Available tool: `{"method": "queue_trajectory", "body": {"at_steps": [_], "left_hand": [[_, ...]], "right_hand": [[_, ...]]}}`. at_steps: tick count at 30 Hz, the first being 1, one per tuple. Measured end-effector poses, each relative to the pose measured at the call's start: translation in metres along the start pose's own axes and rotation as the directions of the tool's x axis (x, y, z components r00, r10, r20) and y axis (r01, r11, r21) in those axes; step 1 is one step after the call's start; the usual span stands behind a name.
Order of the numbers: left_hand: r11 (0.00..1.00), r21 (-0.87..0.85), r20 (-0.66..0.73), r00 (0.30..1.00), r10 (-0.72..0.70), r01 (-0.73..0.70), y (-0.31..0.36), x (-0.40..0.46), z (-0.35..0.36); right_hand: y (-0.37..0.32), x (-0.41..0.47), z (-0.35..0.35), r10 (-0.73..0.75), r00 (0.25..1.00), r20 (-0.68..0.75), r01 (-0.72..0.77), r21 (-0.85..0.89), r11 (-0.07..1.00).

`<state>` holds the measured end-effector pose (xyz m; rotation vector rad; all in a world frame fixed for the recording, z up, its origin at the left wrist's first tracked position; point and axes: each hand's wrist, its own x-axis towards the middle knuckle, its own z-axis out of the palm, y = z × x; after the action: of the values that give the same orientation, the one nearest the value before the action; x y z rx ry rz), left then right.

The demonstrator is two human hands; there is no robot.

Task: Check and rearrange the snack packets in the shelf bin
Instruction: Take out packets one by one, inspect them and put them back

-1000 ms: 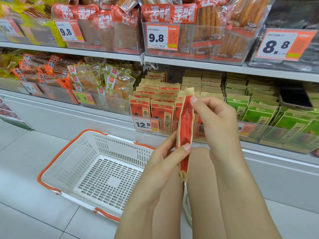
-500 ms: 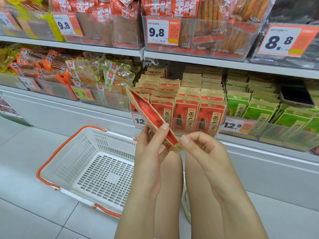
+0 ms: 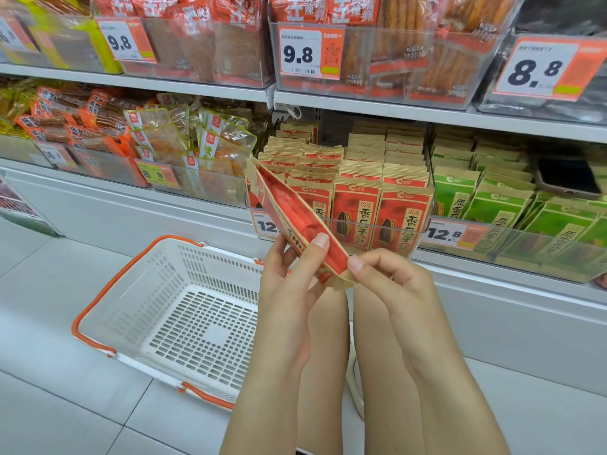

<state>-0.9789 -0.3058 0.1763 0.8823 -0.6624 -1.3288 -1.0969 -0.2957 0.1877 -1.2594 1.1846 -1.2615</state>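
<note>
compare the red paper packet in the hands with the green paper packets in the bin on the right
The red paper snack packet is out of its bin, tilted with its side gusset showing, held by the left hand and pinched at its lower corner by the right hand. The green paper snack packets stand in rows in their clear bin, fronts facing out, untouched. Both have tan kraft tops and a similar shape.

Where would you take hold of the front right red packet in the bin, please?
Probably by its top edge, pinched from above. The front right red packet stands upright, pressed against its neighbours, and the clear bin wall covers its lower part, so only the top seal is free.
</note>
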Motion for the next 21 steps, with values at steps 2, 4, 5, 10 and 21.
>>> {"method": "queue_trajectory", "body": {"at_steps": [2, 4, 5, 10, 21], "left_hand": [[1.0, -0.007, 0.014, 1.0, -0.004, 0.004, 0.0, 0.0, 0.001], [1.0, -0.023, 0.033, 0.999, 0.008, -0.007, 0.001, 0.0, 0.002], [0.999, -0.037, 0.042, 0.999, 0.015, -0.014, 0.001, -0.001, 0.003], [0.994, -0.102, 0.084, 0.996, -0.025, 0.033, 0.001, -0.002, 0.001], [0.996, -0.075, -0.002, 0.999, -0.045, 0.045, 0.003, -0.003, -0.001]], "right_hand": [[-0.001, 0.0, -0.001, 0.008, 1.0, -0.009, -0.008, 0.023, 1.0], [0.0, -0.001, -0.001, 0.001, 1.0, -0.004, 0.0, 0.013, 1.0], [0.001, -0.001, 0.0, -0.015, 1.0, -0.004, 0.015, -0.001, 1.0], [0.005, -0.001, 0.004, -0.125, 0.992, -0.026, 0.126, 0.017, 0.992], [0.022, 0.001, 0.01, -0.37, 0.929, -0.026, 0.326, -0.416, 0.849]]}}
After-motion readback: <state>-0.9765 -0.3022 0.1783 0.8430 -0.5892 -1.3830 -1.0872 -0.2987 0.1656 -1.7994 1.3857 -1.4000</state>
